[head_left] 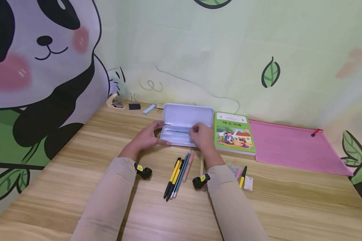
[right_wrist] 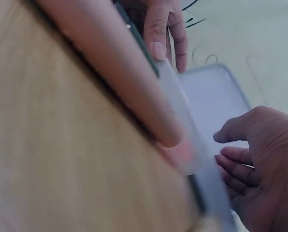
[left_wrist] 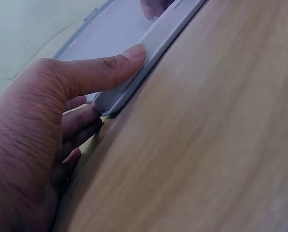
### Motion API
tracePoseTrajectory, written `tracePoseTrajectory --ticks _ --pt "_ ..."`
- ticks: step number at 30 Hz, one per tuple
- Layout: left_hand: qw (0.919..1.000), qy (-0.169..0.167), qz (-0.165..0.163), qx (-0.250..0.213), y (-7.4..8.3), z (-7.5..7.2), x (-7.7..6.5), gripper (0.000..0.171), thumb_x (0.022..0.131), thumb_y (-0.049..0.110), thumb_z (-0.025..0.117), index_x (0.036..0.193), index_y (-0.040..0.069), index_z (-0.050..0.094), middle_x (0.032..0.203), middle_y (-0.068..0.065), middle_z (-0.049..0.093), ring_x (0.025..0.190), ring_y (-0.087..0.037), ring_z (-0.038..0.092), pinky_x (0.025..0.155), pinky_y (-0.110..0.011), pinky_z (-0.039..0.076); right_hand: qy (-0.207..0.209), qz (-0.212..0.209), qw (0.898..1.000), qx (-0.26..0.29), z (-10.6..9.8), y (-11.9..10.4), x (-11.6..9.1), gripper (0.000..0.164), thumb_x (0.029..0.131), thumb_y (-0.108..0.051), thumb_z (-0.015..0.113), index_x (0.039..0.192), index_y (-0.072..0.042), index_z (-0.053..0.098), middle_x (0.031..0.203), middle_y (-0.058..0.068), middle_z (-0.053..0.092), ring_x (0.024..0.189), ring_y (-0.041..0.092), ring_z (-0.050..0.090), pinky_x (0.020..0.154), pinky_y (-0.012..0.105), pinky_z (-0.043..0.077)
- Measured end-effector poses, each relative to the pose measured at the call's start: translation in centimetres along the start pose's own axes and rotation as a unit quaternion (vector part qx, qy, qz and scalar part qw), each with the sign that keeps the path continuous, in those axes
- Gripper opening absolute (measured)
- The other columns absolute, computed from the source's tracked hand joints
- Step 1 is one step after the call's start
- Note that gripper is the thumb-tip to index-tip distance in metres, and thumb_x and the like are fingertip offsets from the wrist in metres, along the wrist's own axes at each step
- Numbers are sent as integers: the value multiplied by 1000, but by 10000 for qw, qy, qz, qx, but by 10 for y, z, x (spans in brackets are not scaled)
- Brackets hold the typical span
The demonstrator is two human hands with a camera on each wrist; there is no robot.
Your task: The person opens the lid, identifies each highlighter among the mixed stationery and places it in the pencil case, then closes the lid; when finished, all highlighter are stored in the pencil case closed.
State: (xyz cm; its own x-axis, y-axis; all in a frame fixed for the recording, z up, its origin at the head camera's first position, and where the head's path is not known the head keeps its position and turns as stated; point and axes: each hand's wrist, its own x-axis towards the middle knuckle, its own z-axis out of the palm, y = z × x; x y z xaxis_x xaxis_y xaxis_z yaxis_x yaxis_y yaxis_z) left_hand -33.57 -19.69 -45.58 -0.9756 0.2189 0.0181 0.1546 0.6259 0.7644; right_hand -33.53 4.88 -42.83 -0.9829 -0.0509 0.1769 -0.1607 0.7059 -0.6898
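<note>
A white pencil case (head_left: 178, 140) lies with its lid (head_left: 188, 113) raised toward the wall. My left hand (head_left: 145, 136) grips its left end, the thumb along the front wall and the other fingers round the corner, as the left wrist view (left_wrist: 100, 77) shows on the case. Inside the tray rests a clear, ruler-like strip (head_left: 178, 129). Over the right half of the tray is my right hand (head_left: 202, 135), its fingers loosely bent. In the right wrist view a gap shows between thumb and fingers of that hand (right_wrist: 272, 164), with nothing visible there.
In front of the case lie yellow-and-black pens (head_left: 174, 177), blue pencils (head_left: 181, 175) and a pink marker (head_left: 188, 167). A white eraser (head_left: 248, 183) and another pen (head_left: 243, 176) are beside my right forearm. A book (head_left: 233, 134) and a pink pouch (head_left: 295, 145) stand rightward; a black binder clip (head_left: 134, 106) sits behind left.
</note>
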Motion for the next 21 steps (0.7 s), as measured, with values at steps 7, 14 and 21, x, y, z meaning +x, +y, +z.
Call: tracePoseTrajectory --ticks 7,14,21 --pt "9999 -76 -96 46 -3 5 0 112 66 57 89 156 24 31 158 2 40 148 -26 30 121 -57 17 -428 -818 9948 429 -27 -19 -8 42 87 -36 76 113 -5 68 107 11 71 99 24 65 88 38 54" --pt "9999 -79 -63 -48 -3 2 -3 112 66 55 90 156 25 31 159 1 40 148 -28 30 120 -57 16 -1901 -2174 9573 99 -59 -18 -35 20 94 -26 70 106 -10 73 97 -2 71 94 15 65 82 36 55" --pt "10000 -42 -2 41 0 -1 1 111 67 52 90 156 22 31 159 -1 39 148 -28 30 121 -56 17 -2830 -2388 9282 -375 -71 13 -50 23 93 -15 70 116 -12 72 115 -1 70 107 19 63 91 41 54"
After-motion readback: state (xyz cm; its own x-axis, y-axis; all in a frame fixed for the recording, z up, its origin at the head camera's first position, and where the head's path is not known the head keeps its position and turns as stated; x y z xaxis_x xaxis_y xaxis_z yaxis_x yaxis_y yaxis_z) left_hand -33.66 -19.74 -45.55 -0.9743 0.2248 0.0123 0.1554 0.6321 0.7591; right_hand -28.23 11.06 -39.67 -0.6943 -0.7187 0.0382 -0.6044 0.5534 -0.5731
